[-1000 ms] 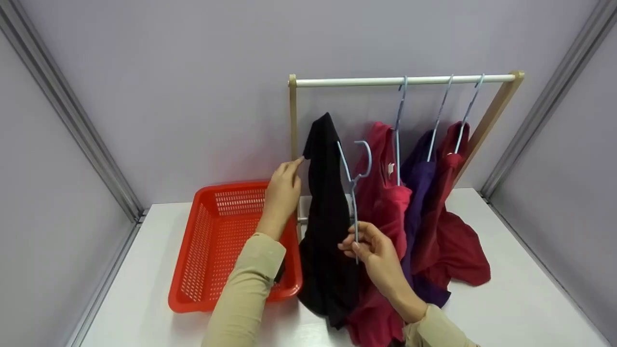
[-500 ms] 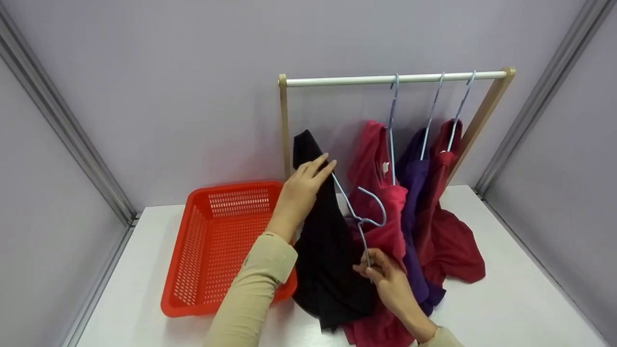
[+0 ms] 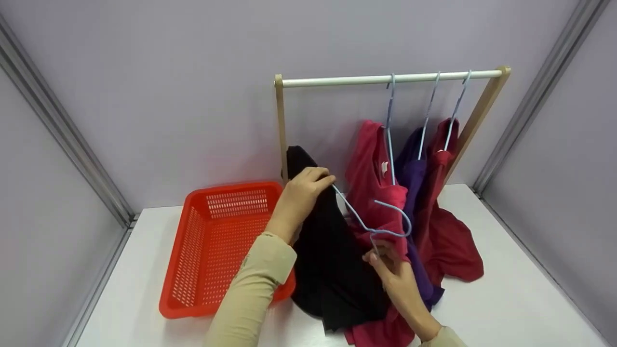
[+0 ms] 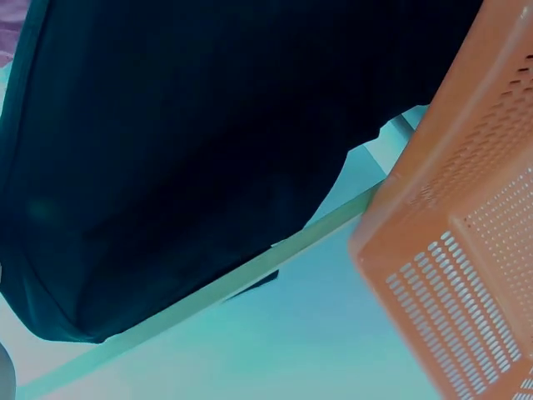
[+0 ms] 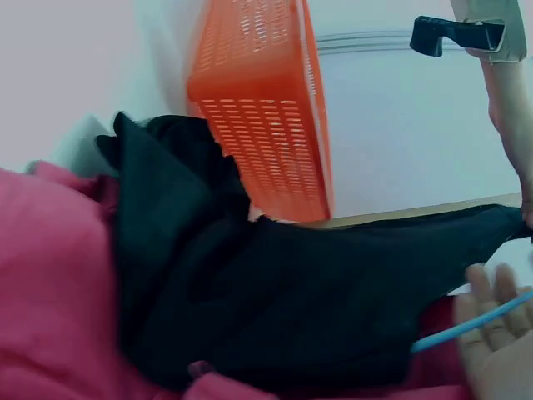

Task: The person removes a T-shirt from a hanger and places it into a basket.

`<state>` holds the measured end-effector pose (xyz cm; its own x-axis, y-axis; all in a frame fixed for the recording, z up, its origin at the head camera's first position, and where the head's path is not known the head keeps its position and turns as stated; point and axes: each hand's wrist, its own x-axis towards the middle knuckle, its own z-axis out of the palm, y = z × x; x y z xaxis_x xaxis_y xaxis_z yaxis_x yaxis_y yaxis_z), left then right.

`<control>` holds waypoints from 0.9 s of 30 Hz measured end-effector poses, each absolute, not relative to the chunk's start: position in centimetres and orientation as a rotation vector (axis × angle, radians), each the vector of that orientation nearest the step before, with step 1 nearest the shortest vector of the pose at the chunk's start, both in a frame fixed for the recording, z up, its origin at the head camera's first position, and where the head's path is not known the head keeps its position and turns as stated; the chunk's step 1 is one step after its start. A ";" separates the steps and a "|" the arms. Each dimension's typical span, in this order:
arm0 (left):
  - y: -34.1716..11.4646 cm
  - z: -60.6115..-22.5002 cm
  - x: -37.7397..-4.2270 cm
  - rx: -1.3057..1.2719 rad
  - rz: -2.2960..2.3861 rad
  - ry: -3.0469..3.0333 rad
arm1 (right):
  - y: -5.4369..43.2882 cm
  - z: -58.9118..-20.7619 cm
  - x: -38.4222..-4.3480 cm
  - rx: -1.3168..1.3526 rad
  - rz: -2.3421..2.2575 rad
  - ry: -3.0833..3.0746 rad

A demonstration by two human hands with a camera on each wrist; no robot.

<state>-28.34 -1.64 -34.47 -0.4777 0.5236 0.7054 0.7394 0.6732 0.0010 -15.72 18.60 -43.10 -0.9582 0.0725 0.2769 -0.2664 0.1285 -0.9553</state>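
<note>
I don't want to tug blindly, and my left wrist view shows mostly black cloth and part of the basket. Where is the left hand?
Observer: The left hand holds the black garment by its upper part.
Operator: And the right?
Observer: The right hand holds the lower side of a light blue hanger.
Operator: Is that one hung up?
Observer: No, its hook is free, well below the rail.
</note>
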 end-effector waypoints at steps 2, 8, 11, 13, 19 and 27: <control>-1.5 -34.4 -28.1 -0.988 -0.363 -2.191 | 18.4 -42.9 -15.9 0.241 1.915 -2.087; -1.1 -34.2 -27.7 -0.968 -0.397 -2.177 | 18.0 -42.6 -15.8 0.160 1.915 -2.009; -1.0 -34.4 -28.1 -0.875 -0.500 -2.112 | 18.1 -42.7 -15.8 0.105 1.855 -1.996; -0.8 -34.5 -28.3 -0.788 -0.593 -2.081 | 18.2 -42.7 -15.8 0.100 1.804 -2.012; -0.7 -34.4 -28.5 -0.584 -0.945 -2.180 | 18.7 -42.6 -15.5 0.120 1.693 -2.137; -1.6 -34.2 -28.8 -0.419 -1.280 -2.195 | 20.0 -42.6 -15.5 0.134 1.426 -2.224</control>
<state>-28.77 -1.57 -34.16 -0.7952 -0.0109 0.6063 0.5223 0.4954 0.6940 -15.46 19.97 -42.65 -0.8747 0.1765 0.4514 -0.3365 0.4491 -0.8277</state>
